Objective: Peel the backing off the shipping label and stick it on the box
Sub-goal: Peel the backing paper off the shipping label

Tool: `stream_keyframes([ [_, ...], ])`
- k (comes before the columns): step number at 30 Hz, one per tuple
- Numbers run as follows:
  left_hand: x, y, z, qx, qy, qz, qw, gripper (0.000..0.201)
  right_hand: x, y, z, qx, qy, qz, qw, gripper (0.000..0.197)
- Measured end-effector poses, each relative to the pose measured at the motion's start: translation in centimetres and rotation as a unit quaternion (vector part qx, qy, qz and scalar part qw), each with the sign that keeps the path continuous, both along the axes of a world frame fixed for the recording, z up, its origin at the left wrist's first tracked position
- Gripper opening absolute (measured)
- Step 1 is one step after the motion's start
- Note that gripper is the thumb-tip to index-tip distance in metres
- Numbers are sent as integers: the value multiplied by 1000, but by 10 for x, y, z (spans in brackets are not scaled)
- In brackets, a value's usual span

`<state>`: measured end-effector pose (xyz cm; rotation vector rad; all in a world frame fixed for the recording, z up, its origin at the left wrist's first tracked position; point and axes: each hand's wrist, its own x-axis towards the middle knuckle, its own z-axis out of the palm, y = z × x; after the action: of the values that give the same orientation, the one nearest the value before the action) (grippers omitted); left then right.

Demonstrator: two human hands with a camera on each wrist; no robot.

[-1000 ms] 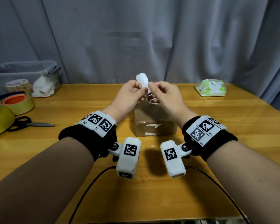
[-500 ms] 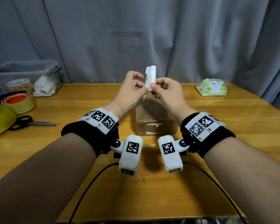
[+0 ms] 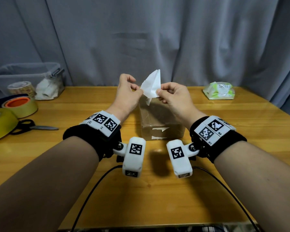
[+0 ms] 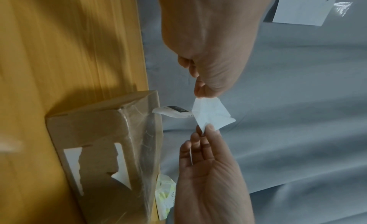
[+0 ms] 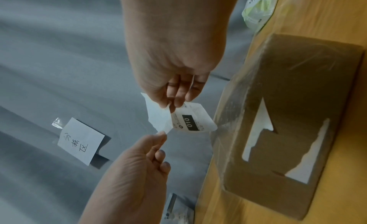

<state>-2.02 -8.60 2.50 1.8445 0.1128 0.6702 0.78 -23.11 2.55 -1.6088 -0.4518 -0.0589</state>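
Now the shipping label point(image 5: 191, 121) and its white backing point(image 3: 151, 84) part in mid-air above the cardboard box point(image 3: 161, 126) on the bench point(image 3: 224, 131). Left hand point(image 3: 126, 96) pinches the backing, right hand point(image 3: 176, 97) pinches the label. Best to peel slowly, keeping the adhesive off itself.

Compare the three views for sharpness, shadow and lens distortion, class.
Head view: sharp, evenly lit, soft shadow on the table under the wrists, forearms stretched at the edges. Left wrist view: table grain smeared by blur, box shaded. Right wrist view: dimmer, yet "010" on the label reads clearly.
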Motion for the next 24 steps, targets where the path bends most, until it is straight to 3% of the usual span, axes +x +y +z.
stream_keyframes([
  [5, 1, 3, 1, 17, 15, 22, 999, 28, 0, 2, 2, 4, -9, 4, 1000, 12],
  [9, -5, 2, 14, -35, 69, -38, 996, 34, -1, 0, 7, 6, -28, 19, 999, 24],
  [12, -10, -1, 24, -57, 100, -79, 990, 16, -1, -2, 15, 9, -35, 35, 999, 33],
  [18, -11, -8, 30, -38, 62, -100, 992, 11, -4, -1, 21, 20, -35, 20, 999, 32],
  [21, -9, -9, 30, -14, 52, -91, 994, 6, -5, -2, 22, 24, -21, 12, 999, 20],
  [24, -8, -12, 31, -2, 47, -89, 995, 15, -6, 0, 24, 48, -25, 8, 999, 15],
])
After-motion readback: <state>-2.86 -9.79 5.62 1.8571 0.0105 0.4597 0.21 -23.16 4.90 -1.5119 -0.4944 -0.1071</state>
